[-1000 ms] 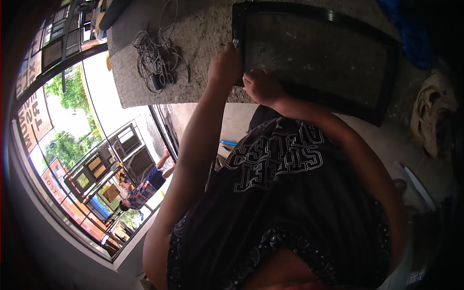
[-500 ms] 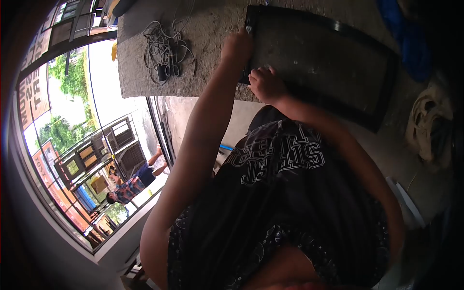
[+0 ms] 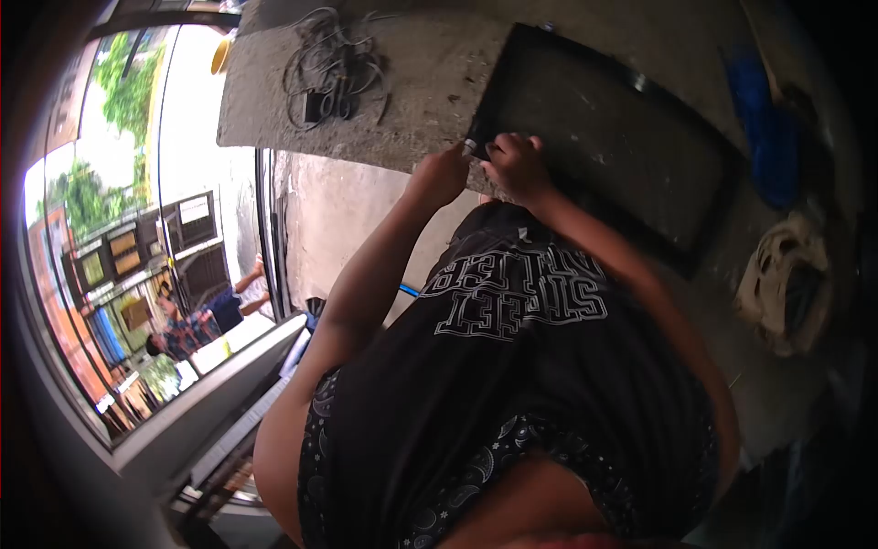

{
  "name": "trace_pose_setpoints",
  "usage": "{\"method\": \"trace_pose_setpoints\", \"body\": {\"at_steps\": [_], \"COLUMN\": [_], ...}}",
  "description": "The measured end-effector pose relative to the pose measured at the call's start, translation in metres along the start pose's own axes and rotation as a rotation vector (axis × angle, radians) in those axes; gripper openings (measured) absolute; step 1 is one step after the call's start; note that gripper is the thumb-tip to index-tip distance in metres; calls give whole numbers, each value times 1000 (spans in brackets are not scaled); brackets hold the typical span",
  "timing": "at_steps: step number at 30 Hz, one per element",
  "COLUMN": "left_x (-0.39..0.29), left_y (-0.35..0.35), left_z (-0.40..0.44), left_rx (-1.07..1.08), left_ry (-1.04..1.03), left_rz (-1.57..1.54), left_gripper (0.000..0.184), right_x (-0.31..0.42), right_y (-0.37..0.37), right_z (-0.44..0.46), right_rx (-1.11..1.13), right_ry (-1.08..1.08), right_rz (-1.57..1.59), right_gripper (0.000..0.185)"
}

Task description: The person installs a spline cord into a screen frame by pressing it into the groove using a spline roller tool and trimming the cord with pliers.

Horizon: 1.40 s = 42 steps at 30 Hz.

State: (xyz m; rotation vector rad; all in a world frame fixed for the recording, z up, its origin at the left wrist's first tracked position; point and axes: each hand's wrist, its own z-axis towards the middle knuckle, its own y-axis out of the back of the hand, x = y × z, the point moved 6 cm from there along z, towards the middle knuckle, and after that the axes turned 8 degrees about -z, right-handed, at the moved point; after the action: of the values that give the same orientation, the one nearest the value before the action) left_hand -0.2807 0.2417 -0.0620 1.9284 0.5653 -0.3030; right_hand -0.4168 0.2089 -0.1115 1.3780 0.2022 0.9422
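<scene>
At the near left corner of a dark, bowed frame [image 3: 638,82], which lies flat on the rough tabletop [image 3: 421,91], both hands meet. The left hand [image 3: 444,174] comes in from outside the corner, fingers curled, thumb and forefinger seemingly pinching a pale piece [image 3: 470,146] too small to name. The right hand [image 3: 517,166] is just beside it at the corner, fingers bent; whether they grip or only press, I cannot tell. Good work here would seem to ask the right hand to pin the corner, so the frame cannot skid, while the left makes small, controlled moves. With that corner near the tabletop's front edge, pressure is best kept straight down and off the middle panel.

Left of the frame lies a tangled cable [image 3: 334,69]; to its right, a blue cloth [image 3: 764,137] and, nearer, a crumpled beige bag [image 3: 777,284].
</scene>
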Motion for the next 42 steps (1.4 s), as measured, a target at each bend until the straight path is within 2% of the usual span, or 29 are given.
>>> {"method": "trace_pose_setpoints", "body": {"at_steps": [3, 4, 7, 9, 11, 14, 17, 18, 20, 22, 23, 25, 26, 29, 30, 33, 34, 36, 38, 39, 41, 42], "left_x": [34, 67, 140, 162, 172, 205, 226, 237, 248, 254, 263, 275, 277, 283, 289, 318, 328, 363, 438, 449, 466, 444], "left_y": [16, 12, 23, 41, 62, 82, 128, 142, 153, 160, 161, 163, 166, 175, 178, 186, 194, 211, 226, 241, 247, 260], "left_z": [-15, -17, -1, 6, 17, 43, 58, 67, 81, 94, 103, 113, 113, 114, 111, 88, 70, 44, 55, 46, 51, 55], "left_rx": [-211, -250, -366, -356, -257, -400, -693, -741, -743, -706, -661, -561, -561, -458, -441, -363, -494, -510, -700, -852, -823, -834], "left_ry": [-112, 103, 316, 267, 143, -216, -26, 64, 161, 206, 227, 269, 287, 261, 235, 81, 72, 255, 251, 347, 382, 371], "left_rz": [-330, -399, -444, -502, -370, -151, -25, 0, 42, 77, 28, -66, -172, -238, -194, -466, -562, -762, -272, -149, 30, 103], "left_gripper": [33, 36, 39, 41, 38, 33, 29, 37, 47, 61, 61, 62, 60, 52, 49, 47, 40, 38, 41, 42, 48, 50], "right_x": [2, 2, 2, 2, 3, 9, 24, 30, 46, 59, 66, 93, 105, 127, 134, 144, 143, 133, 106, 94, 87, 83], "right_y": [3, 3, 0, -2, -5, 2, 13, 15, 18, 5, -4, -8, -11, -28, -31, -37, -41, -53, -77, -88, -101, -103], "right_z": [2, 4, 4, 5, 5, 10, 17, 20, 28, 41, 49, 75, 90, 127, 138, 163, 169, 178, 193, 201, 220, 236], "right_rx": [-86, -81, -63, -65, -63, -60, -113, -144, -217, -154, -121, -99, -88, -62, -62, -33, -27, -22, 48, 86, 96, 81], "right_ry": [5, 8, -15, -37, -42, -74, -116, -118, -87, -140, -168, -116, -92, -65, -74, -56, -55, -58, -187, -250, -281, -295], "right_rz": [8, 13, 21, 16, -16, -55, -91, -80, -33, 160, 261, 253, 249, 376, 428, 458, 445, 418, 206, 99, -61, -143], "right_gripper": [32, 32, 33, 34, 36, 38, 38, 38, 31, 26, 23, 18, 15, 12, 10, 8, 9, 13, 20, 24, 30, 33]}}
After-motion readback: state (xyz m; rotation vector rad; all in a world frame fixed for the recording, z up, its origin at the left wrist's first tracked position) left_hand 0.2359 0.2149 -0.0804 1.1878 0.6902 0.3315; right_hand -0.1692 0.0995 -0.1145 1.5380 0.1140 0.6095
